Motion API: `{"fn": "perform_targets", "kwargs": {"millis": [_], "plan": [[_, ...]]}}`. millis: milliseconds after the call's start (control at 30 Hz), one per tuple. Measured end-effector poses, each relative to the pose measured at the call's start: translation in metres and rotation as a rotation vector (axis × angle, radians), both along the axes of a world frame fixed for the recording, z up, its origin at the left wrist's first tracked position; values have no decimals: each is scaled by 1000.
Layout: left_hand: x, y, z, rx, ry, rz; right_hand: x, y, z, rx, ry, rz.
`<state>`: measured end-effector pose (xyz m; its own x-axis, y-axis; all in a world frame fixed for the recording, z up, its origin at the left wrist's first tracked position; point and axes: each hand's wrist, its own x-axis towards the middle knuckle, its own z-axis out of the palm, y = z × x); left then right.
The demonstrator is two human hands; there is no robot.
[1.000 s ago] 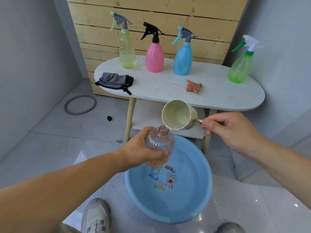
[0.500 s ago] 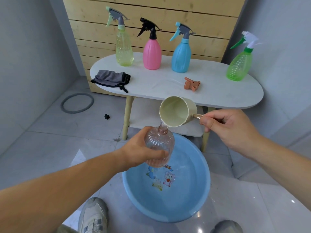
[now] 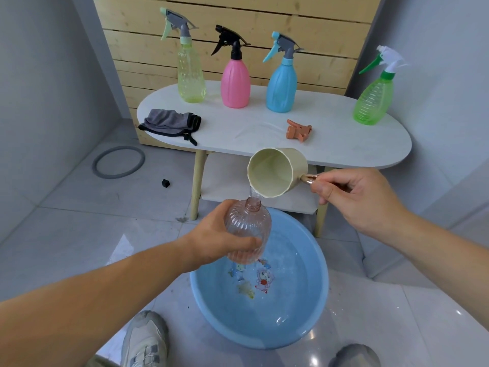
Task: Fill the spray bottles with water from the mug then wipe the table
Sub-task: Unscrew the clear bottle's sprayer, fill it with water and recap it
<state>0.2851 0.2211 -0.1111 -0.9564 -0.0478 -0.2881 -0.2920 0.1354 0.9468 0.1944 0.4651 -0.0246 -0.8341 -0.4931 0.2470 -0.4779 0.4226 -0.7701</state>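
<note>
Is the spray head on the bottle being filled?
No, the ribbed pink bottle has an open neck; an orange spray head lies on the table.

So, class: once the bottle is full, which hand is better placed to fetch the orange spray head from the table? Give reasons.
Probably the right hand: it is nearer the spray head and need only put down the mug. The left hand grips the open bottle upright.
</note>
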Motion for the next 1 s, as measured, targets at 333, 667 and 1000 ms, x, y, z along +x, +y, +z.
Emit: {"fn": "perform_targets", "kwargs": {"millis": [333,667,1000], "plan": [[0,-1,1,-7,1,9,0,-1,1,1,35,19],[-2,0,-1,15,13,11,0,-2,0,-13,77,57],[-2,1,-1,6,19,9,4,-4,5,-20,131,86]]}}
